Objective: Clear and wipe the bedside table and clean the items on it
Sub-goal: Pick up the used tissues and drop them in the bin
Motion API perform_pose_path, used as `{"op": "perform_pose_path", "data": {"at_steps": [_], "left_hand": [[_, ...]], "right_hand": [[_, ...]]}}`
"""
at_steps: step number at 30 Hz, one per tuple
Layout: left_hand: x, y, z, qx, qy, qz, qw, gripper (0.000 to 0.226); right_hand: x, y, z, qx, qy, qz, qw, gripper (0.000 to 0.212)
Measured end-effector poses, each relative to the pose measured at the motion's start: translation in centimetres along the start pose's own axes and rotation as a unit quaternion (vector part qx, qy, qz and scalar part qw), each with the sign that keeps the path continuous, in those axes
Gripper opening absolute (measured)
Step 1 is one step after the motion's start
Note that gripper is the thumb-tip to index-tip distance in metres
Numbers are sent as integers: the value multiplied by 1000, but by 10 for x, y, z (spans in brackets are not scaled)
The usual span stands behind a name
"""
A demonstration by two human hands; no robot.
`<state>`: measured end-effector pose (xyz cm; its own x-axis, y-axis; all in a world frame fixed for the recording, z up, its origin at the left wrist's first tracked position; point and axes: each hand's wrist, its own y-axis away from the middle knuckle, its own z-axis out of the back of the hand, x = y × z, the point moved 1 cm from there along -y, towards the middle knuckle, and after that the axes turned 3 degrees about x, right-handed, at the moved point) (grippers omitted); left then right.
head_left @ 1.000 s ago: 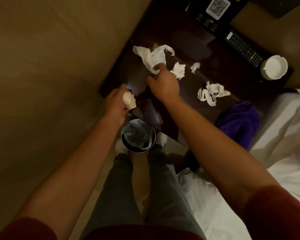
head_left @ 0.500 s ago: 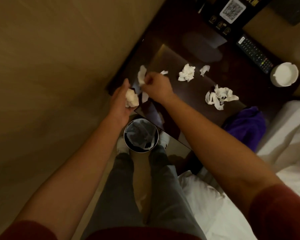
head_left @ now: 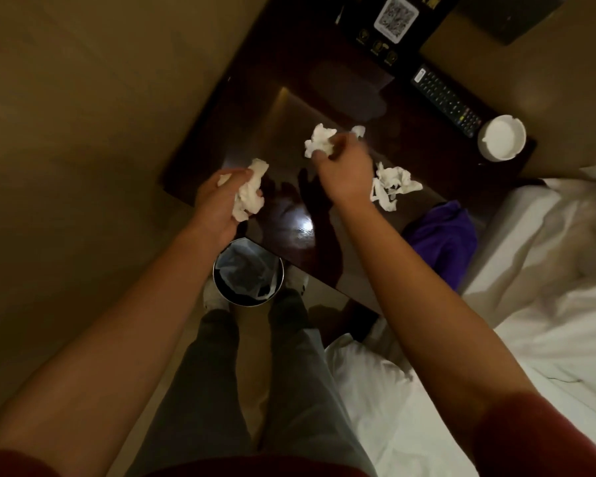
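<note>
White crumpled tissue [head_left: 248, 192] filled our left hand [head_left: 221, 201], the fingers curled round the wad and clenching it just above the near corner of the bedside table [head_left: 255, 108]. Our right hand [head_left: 344, 170] reached further in over the table, its fingertips pinching a second ball of tissue [head_left: 319, 139] that sat near the middle of the dark, glossy top. A small scrap of tissue [head_left: 358, 130] showed just beyond that hand, partly hidden by the knuckles, and we could not tell whether it touched the fingers. Just beside our right wrist, toward the bed side of the table, a loose torn tissue [head_left: 393, 184] lay flat on the wood.

Along the far edge of the table lay a black remote control [head_left: 446, 99], and next to it, at the far corner nearest the bed, stood a round white ashtray [head_left: 503, 137]. Behind the remote, a dark card with a square code [head_left: 396, 15] stood at the back of the table. Below the table's near corner, on the floor between our shoes, stood a round bin [head_left: 248, 271] lined with a thin bag. A purple cloth [head_left: 444, 235] hung between the table and the white bedding [head_left: 547, 270].
</note>
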<state>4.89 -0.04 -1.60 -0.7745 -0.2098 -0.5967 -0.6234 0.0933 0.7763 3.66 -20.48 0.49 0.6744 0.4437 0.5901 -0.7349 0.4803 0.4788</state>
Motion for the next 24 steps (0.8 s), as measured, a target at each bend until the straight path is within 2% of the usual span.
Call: {"op": "perform_pose_path", "data": {"at_steps": [2,5,7,11,18,21,24], "left_hand": [[3,-1,-8,-7,4,7,1000,5],[6,-3,-17,-11,2,17,1000,9],[7,-4,-21,-9,-5,23,1000,11],[8,-10,-25,-24,-8,30,999,14],[8,-16,-30,-25,-8,28,999,22],[9,-15,-35,-9,15,29,999,21],[11,-14,-38,67,31,24,997,22]], "right_hand": [[-12,-21,16,-43,44,-20,998,60],[-17,-42,19,-3,121,-26,992,78],[-14,-49,14,3,178,-14,984,77],[-7,-53,3,1,249,25,968,57],[-9,-35,-12,85,113,12,990,23],[-8,-22,-7,102,10,28,994,25],[-5,4,-8,119,-33,81,989,32]]}}
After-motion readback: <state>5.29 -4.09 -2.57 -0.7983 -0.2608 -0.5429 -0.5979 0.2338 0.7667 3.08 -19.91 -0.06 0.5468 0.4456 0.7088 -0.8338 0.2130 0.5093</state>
